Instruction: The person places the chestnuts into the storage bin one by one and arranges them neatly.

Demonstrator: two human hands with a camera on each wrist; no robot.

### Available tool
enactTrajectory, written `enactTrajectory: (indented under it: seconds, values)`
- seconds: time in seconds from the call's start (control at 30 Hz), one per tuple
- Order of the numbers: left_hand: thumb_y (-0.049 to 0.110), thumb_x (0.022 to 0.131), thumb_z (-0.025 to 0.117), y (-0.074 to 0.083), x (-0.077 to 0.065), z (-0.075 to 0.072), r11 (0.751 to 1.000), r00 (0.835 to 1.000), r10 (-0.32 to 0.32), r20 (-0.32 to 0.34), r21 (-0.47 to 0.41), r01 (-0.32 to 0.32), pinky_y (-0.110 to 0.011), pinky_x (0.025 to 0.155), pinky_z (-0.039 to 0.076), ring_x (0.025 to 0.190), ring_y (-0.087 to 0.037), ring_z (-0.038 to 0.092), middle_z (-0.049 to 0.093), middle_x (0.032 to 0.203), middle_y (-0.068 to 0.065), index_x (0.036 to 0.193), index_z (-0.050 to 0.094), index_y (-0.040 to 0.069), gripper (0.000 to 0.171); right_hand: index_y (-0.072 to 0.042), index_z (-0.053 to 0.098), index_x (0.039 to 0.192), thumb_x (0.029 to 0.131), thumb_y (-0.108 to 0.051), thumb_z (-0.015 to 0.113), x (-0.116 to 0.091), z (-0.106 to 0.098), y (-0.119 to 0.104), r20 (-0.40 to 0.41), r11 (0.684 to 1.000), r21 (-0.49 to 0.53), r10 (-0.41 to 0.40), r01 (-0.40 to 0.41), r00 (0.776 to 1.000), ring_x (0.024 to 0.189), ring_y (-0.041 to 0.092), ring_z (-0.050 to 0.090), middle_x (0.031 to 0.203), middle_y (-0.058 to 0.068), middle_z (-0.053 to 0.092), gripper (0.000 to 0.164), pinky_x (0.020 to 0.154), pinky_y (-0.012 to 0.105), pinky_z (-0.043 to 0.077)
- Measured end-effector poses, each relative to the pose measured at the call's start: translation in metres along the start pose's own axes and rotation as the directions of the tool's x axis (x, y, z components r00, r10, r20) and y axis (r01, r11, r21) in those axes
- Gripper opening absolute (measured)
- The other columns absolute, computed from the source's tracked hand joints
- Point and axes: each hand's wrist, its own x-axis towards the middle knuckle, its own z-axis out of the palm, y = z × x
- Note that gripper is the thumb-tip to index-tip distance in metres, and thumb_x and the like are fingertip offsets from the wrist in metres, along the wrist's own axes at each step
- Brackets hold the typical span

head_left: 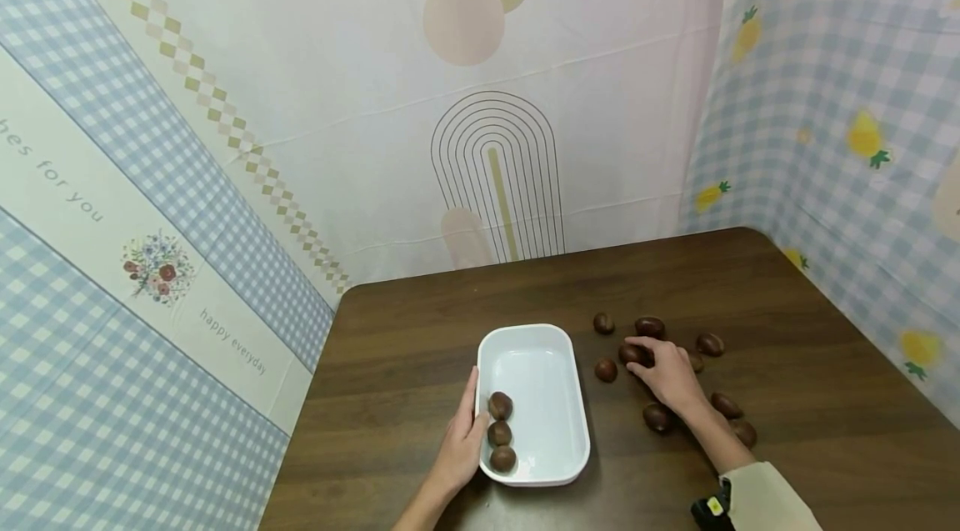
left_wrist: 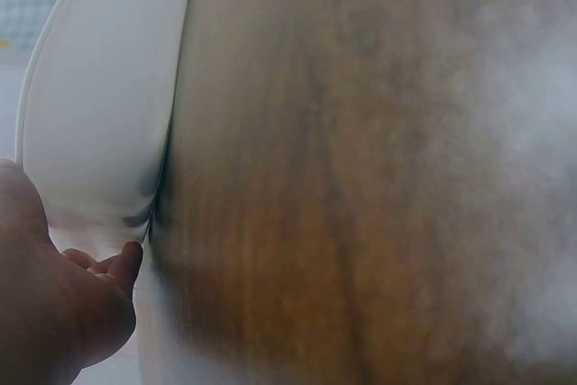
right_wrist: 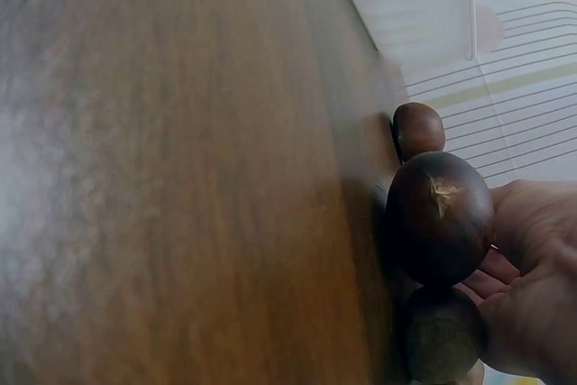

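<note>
A white rectangular baking dish (head_left: 540, 398) stands on the table, with three brown chestnuts (head_left: 500, 406) in a row along its left inner side. My left hand (head_left: 459, 439) grips the dish's left wall, thumb at the rim and fingers along the outside. In the left wrist view the left hand (left_wrist: 68, 286) is beside the dish's outer wall (left_wrist: 99, 87). To the right of the dish, my right hand (head_left: 671, 377) pinches a chestnut (head_left: 634, 354) between thumb and fingers, low over the table. A large chestnut (right_wrist: 440, 218) partly covers the right hand (right_wrist: 541, 268) in the right wrist view.
Several loose chestnuts lie around the right hand, among them one chestnut (head_left: 606, 370) near the dish, one (head_left: 710, 344) farther right and one (head_left: 658, 418) under the wrist. The brown wooden table (head_left: 405, 323) meets a patterned cloth backdrop (head_left: 360, 139) at the back.
</note>
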Motion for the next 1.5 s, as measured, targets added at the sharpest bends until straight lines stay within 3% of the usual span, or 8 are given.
enactTrajectory:
  seconds: [0.83,1.03,1.2,1.3,1.4,1.5]
  values:
    - [-0.002,0.108,0.046,0.0,0.003,-0.002,1.0,1.0,0.029,0.004,0.005,-0.029,-0.017,0.117,0.019,0.156,-0.029,0.028,0.025,0.174,-0.01,0.171,0.018,0.011,0.071,0.0,0.075,0.127,0.089,-0.001,0.082,-0.005,-0.009,-0.01,0.043,1.0,-0.021,0.012,-0.011,0.999,0.114,0.046,0.067,0.127,0.026,0.072,0.038,0.091,0.059,0.053]
    - [0.0,0.108,0.047,-0.001,0.002,-0.001,1.0,1.0,0.022,-0.002,0.022,-0.022,-0.017,0.117,0.019,0.156,-0.028,0.028,0.025,0.174,-0.008,0.172,0.019,0.013,0.071,-0.001,0.075,0.127,0.09,-0.003,0.083,-0.004,-0.013,-0.017,0.051,1.0,-0.021,0.008,-0.007,0.999,0.114,0.044,0.067,0.129,0.026,0.071,0.038,0.09,0.057,0.054]
    - [0.0,0.108,0.047,-0.003,0.001,0.0,1.0,1.0,0.021,-0.001,0.005,-0.021,-0.017,0.117,0.019,0.156,-0.029,0.028,0.026,0.174,-0.009,0.172,0.019,0.013,0.07,-0.001,0.075,0.128,0.091,-0.005,0.082,-0.002,-0.015,-0.025,0.052,1.0,-0.017,0.007,-0.006,0.999,0.089,0.036,0.067,0.129,0.027,0.071,0.038,0.076,0.048,0.052]
    - [0.0,0.108,0.047,-0.003,0.001,0.0,1.0,1.0,0.022,0.0,-0.006,-0.022,-0.017,0.117,0.02,0.156,-0.03,0.028,0.026,0.173,-0.011,0.172,0.019,0.014,0.071,-0.001,0.074,0.129,0.092,-0.006,0.082,-0.001,-0.016,-0.03,0.049,1.0,-0.011,0.008,-0.008,0.999,0.093,0.041,0.068,0.13,0.028,0.07,0.038,0.079,0.051,0.054]
    - [0.0,0.109,0.048,-0.003,0.0,0.0,1.0,1.0,0.017,0.001,-0.002,-0.017,-0.017,0.117,0.02,0.156,-0.031,0.028,0.027,0.173,-0.012,0.172,0.019,0.016,0.071,-0.001,0.074,0.13,0.092,-0.006,0.081,0.002,-0.015,-0.037,0.035,1.0,-0.01,-0.002,0.002,0.999,0.118,0.047,0.066,0.13,0.027,0.07,0.039,0.091,0.059,0.054]
    - [0.0,0.109,0.047,-0.002,0.0,0.0,1.0,1.0,0.015,0.005,-0.003,-0.015,-0.017,0.117,0.019,0.156,-0.031,0.028,0.027,0.173,-0.012,0.172,0.018,0.016,0.071,0.0,0.073,0.132,0.093,-0.004,0.08,0.007,-0.013,-0.044,0.03,1.0,0.009,-0.01,0.009,1.0,0.121,0.049,0.064,0.129,0.028,0.07,0.04,0.094,0.062,0.053]
